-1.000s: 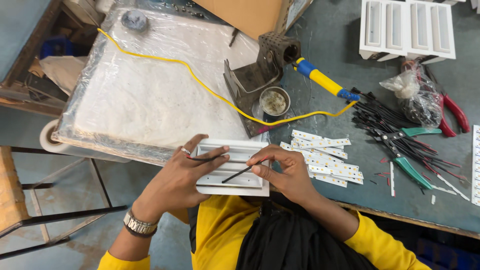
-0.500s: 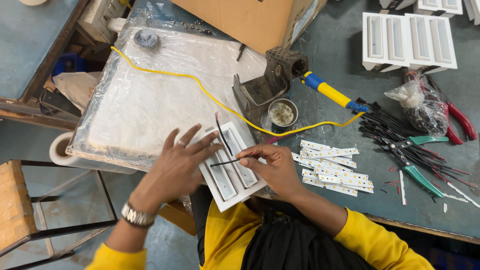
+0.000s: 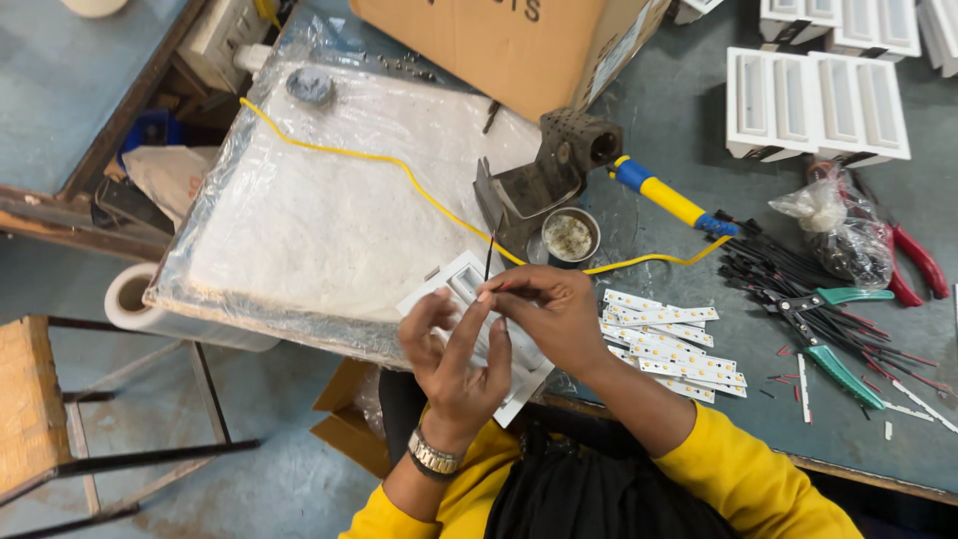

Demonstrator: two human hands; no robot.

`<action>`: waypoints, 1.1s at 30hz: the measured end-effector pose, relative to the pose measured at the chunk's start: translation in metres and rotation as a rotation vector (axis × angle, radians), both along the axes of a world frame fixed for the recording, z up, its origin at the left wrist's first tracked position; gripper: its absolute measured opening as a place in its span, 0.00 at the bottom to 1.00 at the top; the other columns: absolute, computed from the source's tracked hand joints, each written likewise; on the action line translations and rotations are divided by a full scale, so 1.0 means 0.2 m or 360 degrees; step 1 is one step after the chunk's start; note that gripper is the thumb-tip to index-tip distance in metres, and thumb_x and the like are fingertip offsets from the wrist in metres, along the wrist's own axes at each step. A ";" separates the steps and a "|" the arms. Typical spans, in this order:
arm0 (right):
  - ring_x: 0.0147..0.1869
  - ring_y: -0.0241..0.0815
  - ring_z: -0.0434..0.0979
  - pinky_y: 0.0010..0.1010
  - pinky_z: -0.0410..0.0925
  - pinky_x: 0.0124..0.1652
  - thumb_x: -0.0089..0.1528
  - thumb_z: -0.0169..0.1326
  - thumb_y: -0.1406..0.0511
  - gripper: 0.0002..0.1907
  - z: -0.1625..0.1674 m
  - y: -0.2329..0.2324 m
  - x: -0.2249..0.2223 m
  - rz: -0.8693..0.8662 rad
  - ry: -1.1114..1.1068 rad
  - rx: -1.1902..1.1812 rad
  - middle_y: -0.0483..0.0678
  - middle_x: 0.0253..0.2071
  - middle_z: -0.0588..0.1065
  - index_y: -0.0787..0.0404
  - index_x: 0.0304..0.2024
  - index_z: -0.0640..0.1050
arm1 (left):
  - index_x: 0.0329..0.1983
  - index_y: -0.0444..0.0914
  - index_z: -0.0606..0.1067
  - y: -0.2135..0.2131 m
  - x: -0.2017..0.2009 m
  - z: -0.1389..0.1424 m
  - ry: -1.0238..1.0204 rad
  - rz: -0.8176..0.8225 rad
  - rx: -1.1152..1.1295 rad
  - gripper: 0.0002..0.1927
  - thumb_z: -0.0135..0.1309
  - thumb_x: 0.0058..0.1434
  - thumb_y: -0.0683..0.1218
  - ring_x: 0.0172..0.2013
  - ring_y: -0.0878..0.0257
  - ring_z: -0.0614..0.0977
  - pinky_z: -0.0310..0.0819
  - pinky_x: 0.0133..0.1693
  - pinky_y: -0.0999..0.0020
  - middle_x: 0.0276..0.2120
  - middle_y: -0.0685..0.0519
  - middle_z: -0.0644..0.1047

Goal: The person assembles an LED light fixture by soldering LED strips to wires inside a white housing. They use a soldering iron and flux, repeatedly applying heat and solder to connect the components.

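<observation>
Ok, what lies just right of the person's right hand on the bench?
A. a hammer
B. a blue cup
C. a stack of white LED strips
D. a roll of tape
C: white LED strips lie fanned on the bench beside the right hand, which pinches a thin wire over the white housing.

Head camera, single view: you look steeply down from above, close over your hands and the grey workbench.

A white slotted light housing lies tilted at the table edge, a thin dark wire rising from it
</observation>
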State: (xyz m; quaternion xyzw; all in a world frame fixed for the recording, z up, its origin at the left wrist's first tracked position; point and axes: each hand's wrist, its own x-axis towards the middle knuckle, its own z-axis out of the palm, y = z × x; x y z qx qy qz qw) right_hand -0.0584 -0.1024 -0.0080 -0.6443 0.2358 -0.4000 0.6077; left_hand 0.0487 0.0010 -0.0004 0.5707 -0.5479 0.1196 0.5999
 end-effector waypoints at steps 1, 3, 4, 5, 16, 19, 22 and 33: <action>0.43 0.33 0.82 0.24 0.76 0.43 0.61 0.62 0.74 0.07 0.03 -0.01 0.00 -0.0007 0.0078 -0.0167 0.48 0.40 0.82 0.68 0.42 0.83 | 0.58 0.35 0.76 -0.01 0.00 0.01 0.0039 -0.0031 -0.0040 0.20 0.59 0.62 0.35 0.48 0.52 0.80 0.77 0.51 0.63 0.56 0.41 0.72; 0.44 0.32 0.82 0.23 0.76 0.43 0.60 0.63 0.74 0.07 0.07 -0.02 0.00 0.0014 0.0125 -0.0315 0.47 0.42 0.81 0.68 0.41 0.83 | 0.59 0.32 0.74 -0.02 0.00 0.03 0.0244 -0.0106 0.0045 0.21 0.57 0.61 0.35 0.47 0.52 0.80 0.77 0.47 0.64 0.53 0.42 0.75; 0.44 0.32 0.81 0.23 0.76 0.43 0.60 0.63 0.74 0.07 0.09 -0.03 0.00 0.0043 0.0101 -0.0297 0.47 0.42 0.80 0.68 0.41 0.83 | 0.59 0.31 0.73 -0.02 0.00 0.04 0.0353 -0.0137 0.0088 0.22 0.56 0.61 0.35 0.47 0.52 0.80 0.76 0.45 0.64 0.51 0.42 0.77; 0.45 0.33 0.80 0.24 0.76 0.43 0.60 0.64 0.73 0.06 0.10 -0.03 -0.01 0.0077 0.0084 -0.0281 0.46 0.43 0.79 0.68 0.40 0.83 | 0.58 0.31 0.74 -0.02 0.01 0.04 0.0354 -0.0166 0.0096 0.20 0.57 0.62 0.36 0.47 0.53 0.81 0.76 0.47 0.64 0.49 0.43 0.78; 0.44 0.33 0.81 0.24 0.75 0.44 0.60 0.66 0.72 0.08 -0.05 -0.02 -0.10 0.0261 0.0123 0.0110 0.47 0.41 0.79 0.69 0.41 0.81 | 0.45 0.34 0.82 0.07 0.10 -0.01 0.0566 -0.0420 0.0420 0.09 0.63 0.62 0.40 0.27 0.65 0.80 0.72 0.31 0.71 0.28 0.51 0.79; 0.45 0.33 0.81 0.25 0.75 0.46 0.60 0.65 0.70 0.12 0.01 -0.09 -0.17 0.0294 0.0234 0.0202 0.48 0.42 0.80 0.68 0.45 0.80 | 0.42 0.34 0.83 0.06 0.11 0.01 0.0584 -0.0445 0.0473 0.07 0.64 0.61 0.40 0.23 0.66 0.76 0.67 0.28 0.71 0.23 0.53 0.75; 0.48 0.34 0.80 0.27 0.74 0.49 0.62 0.61 0.68 0.13 0.09 -0.16 -0.28 0.0415 0.0364 0.0241 0.48 0.43 0.81 0.68 0.48 0.81 | 0.40 0.35 0.83 0.07 0.10 0.03 0.0561 -0.0508 0.0568 0.06 0.64 0.60 0.41 0.22 0.66 0.76 0.67 0.27 0.71 0.22 0.53 0.76; 0.47 0.31 0.79 0.25 0.72 0.49 0.66 0.57 0.64 0.11 0.18 -0.16 -0.32 0.0729 0.0660 0.0163 0.44 0.41 0.81 0.66 0.47 0.81 | 0.40 0.35 0.83 0.05 0.09 0.04 0.0684 -0.0753 0.0694 0.06 0.62 0.59 0.40 0.22 0.69 0.75 0.66 0.26 0.73 0.24 0.53 0.78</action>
